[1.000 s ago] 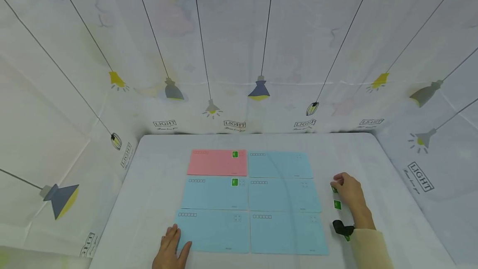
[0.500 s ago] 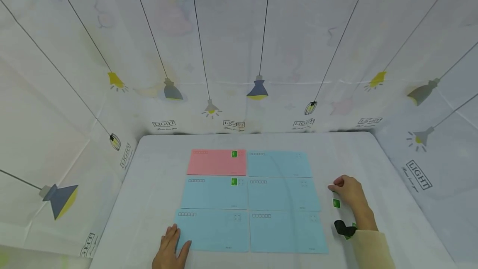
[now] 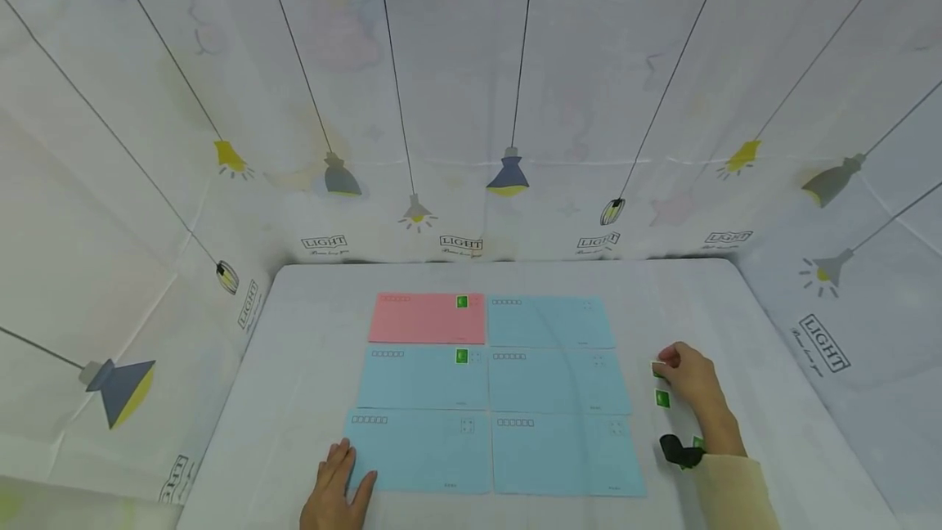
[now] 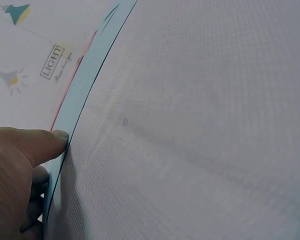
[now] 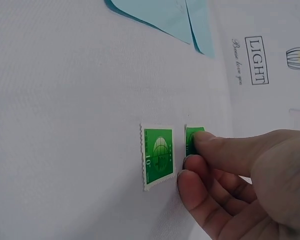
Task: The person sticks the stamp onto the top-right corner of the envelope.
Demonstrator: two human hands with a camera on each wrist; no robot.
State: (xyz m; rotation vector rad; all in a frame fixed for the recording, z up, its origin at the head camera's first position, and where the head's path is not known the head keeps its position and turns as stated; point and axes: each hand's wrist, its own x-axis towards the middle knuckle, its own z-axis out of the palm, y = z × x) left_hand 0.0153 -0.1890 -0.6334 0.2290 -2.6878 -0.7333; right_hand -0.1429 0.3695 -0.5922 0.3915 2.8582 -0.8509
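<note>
At the far end of a short row, my right hand [image 3: 693, 379] pinches a green postage stamp [image 5: 190, 140] between thumb and fingers; part of the stamp is covered. Just nearer to me lies another green stamp [image 5: 159, 155], flat on the white cloth. My left hand [image 3: 334, 487] rests with spread fingers on the left edge of the front-left blue envelope [image 3: 419, 456]; in the left wrist view its thumb [image 4: 52, 142] lies at the envelope's edge. Green stamps are on the pink envelope [image 3: 419, 321] and the middle-left blue envelope [image 3: 412, 383], near their upper right corners.
Three blue envelopes form the right column, the front one [image 3: 567, 460] nearest me. More green stamp [image 3: 697, 442] shows partly behind the black wrist camera [image 3: 680, 451]. Lamp-printed white cloth [image 3: 471, 105] hangs behind the table [image 3: 316, 309].
The right hand stays at the far stamp, its fingers shifting slightly. That stamp's face, mostly hidden half a second ago, shows a little more now. The left hand has kept its place.
</note>
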